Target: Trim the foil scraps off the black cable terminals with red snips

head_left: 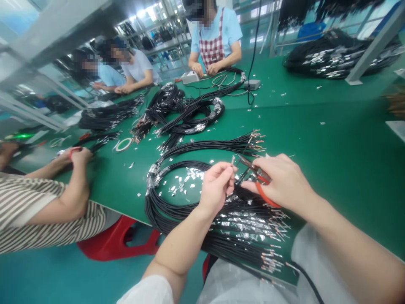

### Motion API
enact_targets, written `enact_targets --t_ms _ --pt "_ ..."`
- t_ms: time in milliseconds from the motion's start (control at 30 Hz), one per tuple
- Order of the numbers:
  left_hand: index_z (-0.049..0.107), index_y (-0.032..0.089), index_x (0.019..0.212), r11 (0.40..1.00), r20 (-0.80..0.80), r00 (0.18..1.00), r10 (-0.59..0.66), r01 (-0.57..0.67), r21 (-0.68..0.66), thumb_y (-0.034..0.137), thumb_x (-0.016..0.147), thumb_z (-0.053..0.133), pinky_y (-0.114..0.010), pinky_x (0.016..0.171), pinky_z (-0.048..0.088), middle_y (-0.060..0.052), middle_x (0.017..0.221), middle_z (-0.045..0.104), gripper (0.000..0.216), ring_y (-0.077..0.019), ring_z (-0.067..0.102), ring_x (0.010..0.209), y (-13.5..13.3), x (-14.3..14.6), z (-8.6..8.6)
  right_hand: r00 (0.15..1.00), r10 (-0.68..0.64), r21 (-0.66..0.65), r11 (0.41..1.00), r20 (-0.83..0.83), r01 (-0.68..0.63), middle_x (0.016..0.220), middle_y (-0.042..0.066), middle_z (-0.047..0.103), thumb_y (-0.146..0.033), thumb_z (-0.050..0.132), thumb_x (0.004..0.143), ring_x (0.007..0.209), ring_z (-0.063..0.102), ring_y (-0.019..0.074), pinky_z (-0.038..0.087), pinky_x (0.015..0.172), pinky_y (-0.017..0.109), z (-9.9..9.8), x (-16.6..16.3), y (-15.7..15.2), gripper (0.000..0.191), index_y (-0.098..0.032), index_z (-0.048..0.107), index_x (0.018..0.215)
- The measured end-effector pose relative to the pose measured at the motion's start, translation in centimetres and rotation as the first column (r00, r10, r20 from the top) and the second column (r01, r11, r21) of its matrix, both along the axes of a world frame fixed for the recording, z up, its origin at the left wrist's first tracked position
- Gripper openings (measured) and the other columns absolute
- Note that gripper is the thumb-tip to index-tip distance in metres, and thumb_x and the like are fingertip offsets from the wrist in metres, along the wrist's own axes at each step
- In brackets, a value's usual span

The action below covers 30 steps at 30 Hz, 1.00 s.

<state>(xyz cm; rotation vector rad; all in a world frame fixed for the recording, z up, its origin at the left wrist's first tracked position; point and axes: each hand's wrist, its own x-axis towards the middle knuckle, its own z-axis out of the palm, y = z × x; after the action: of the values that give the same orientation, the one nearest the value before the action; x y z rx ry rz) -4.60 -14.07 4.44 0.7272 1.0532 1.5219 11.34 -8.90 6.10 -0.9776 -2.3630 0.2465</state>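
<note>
My left hand (217,183) pinches the end of a black cable, with a bit of silvery foil showing at the fingertips. Close on its right, my right hand (281,179) is wrapped round red-handled scissors (265,192), whose dark blades point at the held end. Below both hands lies a coiled bundle of black cables (177,207) with stripped, coppery and silver ends fanned out to the right. A further row of cable ends (253,141) lies just beyond my hands. Foil scraps (183,179) are scattered inside the coil.
More black cable coils (202,114) and a tape roll (123,145) lie farther back on the green table (332,147). A large cable pile (335,55) sits by a metal post at right. A co-worker in a striped shirt (47,211) is at left; others sit across.
</note>
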Motion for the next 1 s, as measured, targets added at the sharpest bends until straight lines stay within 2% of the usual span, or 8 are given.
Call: enact_targets --t_ms 100,333,567,700,767,833,933,1000 --pt "0.062 0.014 0.072 0.999 0.042 0.998 -0.036 0.036 -0.014 0.031 0.069 0.070 -0.014 0.033 0.028 0.003 0.056 0.050 0.019 -0.0048 0.043 0.045 0.0 -0.2 0.1 0.989 0.020 0.101 0.994 0.144 -0.035 0.064 0.005 0.062 -0.053 0.055 0.079 0.062 0.055 0.0185 0.031 0.063 0.030 0.2 0.1 0.1 0.035 -0.018 0.056 0.074" --pt "0.061 0.014 0.070 0.997 0.035 0.998 -0.053 0.055 -0.050 0.033 0.064 0.073 -0.014 0.032 0.028 0.002 0.055 0.052 0.023 -0.0043 0.042 0.043 0.0 -0.1 0.2 0.977 -0.013 0.207 0.978 0.213 -0.032 0.063 0.006 0.060 -0.054 0.048 0.083 0.063 0.051 0.0195 0.026 0.064 0.031 -0.1 -0.1 0.1 0.040 -0.017 0.060 0.076" --pt "0.059 0.013 0.067 0.996 -0.011 0.997 -0.080 0.080 -0.037 0.035 0.065 0.072 -0.014 0.032 0.027 0.003 0.052 0.050 0.026 -0.0038 0.041 0.041 0.1 -0.1 -0.1 0.977 -0.013 0.221 0.975 0.211 -0.035 0.063 0.006 0.061 -0.052 0.048 0.084 0.063 0.051 0.0189 0.027 0.065 0.031 0.0 -0.1 0.0 0.039 -0.017 0.062 0.075" --pt "0.060 0.015 0.071 1.000 0.000 1.000 -0.016 0.016 0.018 0.033 0.067 0.071 -0.014 0.032 0.027 0.003 0.056 0.051 0.022 -0.0042 0.041 0.043 0.0 -0.2 0.0 0.985 -0.011 0.174 0.985 0.175 -0.020 0.061 0.005 0.061 -0.048 0.054 0.082 0.063 0.053 0.0192 0.029 0.065 0.032 -0.5 0.3 0.9 0.032 -0.018 0.062 0.073" --pt "0.060 0.016 0.072 0.996 -0.009 0.999 0.051 -0.050 0.072 0.032 0.069 0.069 -0.014 0.033 0.027 0.003 0.059 0.052 0.019 -0.0043 0.042 0.044 -0.1 -0.2 0.0 0.994 -0.028 0.118 0.993 0.102 0.016 0.058 0.003 0.059 -0.044 0.058 0.080 0.062 0.053 0.0191 0.031 0.065 0.032 -0.5 0.5 1.1 0.027 -0.019 0.061 0.072" --pt "0.060 0.017 0.072 0.992 -0.058 0.995 0.075 -0.069 0.107 0.032 0.072 0.067 -0.015 0.033 0.027 0.002 0.063 0.052 0.017 -0.0040 0.042 0.045 -0.4 0.0 -0.1 0.994 -0.058 0.004 0.998 -0.097 0.059 0.060 0.001 0.059 -0.036 0.061 0.078 0.062 0.054 0.0179 0.035 0.064 0.032 -0.1 0.4 0.8 0.017 -0.020 0.059 0.072" --pt "0.062 0.018 0.074 0.991 -0.174 0.985 0.003 0.020 0.130 0.031 0.076 0.064 -0.017 0.035 0.028 0.002 0.065 0.052 0.014 -0.0036 0.042 0.044 -0.8 0.6 -0.7 0.874 -0.108 -0.234 0.972 -0.474 -0.006 0.075 0.001 0.062 -0.023 0.061 0.077 0.069 0.058 0.0161 0.043 0.066 0.030 0.9 -0.2 -0.6 0.003 -0.022 0.058 0.078" --pt "0.063 0.018 0.076 0.986 -0.230 0.973 -0.039 0.075 0.147 0.030 0.078 0.063 -0.018 0.037 0.029 0.003 0.064 0.050 0.012 -0.0037 0.042 0.044 -1.0 0.9 -1.1 0.802 -0.137 -0.324 0.943 -0.581 -0.074 0.082 0.000 0.065 -0.018 0.061 0.076 0.075 0.060 0.0162 0.047 0.069 0.030 1.4 -0.7 -1.6 0.006 -0.023 0.059 0.080"
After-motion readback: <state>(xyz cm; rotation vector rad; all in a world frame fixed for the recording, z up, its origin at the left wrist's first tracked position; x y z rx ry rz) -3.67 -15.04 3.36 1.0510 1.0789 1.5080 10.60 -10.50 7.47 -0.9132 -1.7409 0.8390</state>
